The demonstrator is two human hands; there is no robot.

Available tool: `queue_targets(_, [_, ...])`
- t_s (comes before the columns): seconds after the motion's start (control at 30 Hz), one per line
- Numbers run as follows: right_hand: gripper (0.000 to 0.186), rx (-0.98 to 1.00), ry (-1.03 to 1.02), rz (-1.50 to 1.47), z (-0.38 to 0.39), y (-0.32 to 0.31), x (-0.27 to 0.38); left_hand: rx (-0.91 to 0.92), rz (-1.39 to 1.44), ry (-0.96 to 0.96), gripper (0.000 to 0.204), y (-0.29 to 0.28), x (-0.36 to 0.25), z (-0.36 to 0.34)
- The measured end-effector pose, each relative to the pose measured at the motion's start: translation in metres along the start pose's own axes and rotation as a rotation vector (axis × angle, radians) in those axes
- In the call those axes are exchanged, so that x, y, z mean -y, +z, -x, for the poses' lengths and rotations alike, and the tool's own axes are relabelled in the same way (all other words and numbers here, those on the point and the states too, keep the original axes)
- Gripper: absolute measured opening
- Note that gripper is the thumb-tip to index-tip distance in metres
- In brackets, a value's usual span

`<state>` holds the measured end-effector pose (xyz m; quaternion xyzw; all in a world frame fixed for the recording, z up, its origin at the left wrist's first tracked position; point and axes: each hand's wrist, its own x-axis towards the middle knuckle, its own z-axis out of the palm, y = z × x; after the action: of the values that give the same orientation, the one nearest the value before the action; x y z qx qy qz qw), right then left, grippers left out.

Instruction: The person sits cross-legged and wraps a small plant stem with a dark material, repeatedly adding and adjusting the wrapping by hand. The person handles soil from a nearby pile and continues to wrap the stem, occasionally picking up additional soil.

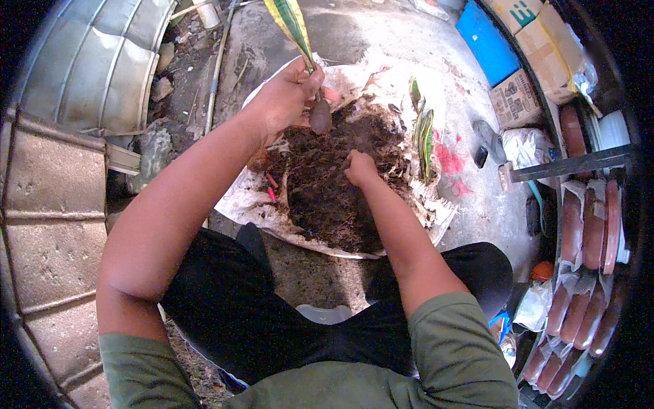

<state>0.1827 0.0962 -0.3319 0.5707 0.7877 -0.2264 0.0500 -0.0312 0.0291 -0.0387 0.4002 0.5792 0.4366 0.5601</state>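
My left hand is raised over the left far part of the soil, its fingers wrapped round a snake plant cutting. The long green leaf with yellow edges points up and away, and a rounded brown clump hangs at its lower end. My right hand reaches down to the heap of dark loose soil, fingers curled and touching it; what they hold, if anything, is hidden. The soil lies on a spread white sack. More snake plant leaves rest on its right side.
Small red pieces lie on the sack's left side. Shelves at the right hold stacked long brown pots in plastic. Cardboard boxes and a blue panel stand at far right. A tiled wall borders the left.
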Motion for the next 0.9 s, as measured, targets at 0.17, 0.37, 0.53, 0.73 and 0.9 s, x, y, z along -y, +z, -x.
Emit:
queue_targets(0.17, [0.040,-0.062,-0.074,-0.192,0.009,-0.014,0.007,0.044,-0.025,0.061,0.030,-0.002,0.004,0.003])
queue_targets(0.37, [0.050,-0.012,-0.205,-0.465,0.016,-0.041,0.008,0.046,-0.005,0.094,0.030,-0.009,0.007,0.003])
queue_targets(0.53, [0.044,0.015,-0.340,-0.374,0.014,-0.078,0.009,0.037,0.087,0.057,0.028,0.002,-0.012,0.022])
queue_targets(0.73, [0.039,0.098,-0.193,-0.770,0.028,-0.144,0.031,0.084,0.137,0.090,0.021,0.006,-0.007,0.019])
queue_targets(0.9, [0.032,0.215,-0.182,-0.894,0.074,-0.228,0.064,0.149,0.270,0.086,0.020,0.010,-0.012,0.028])
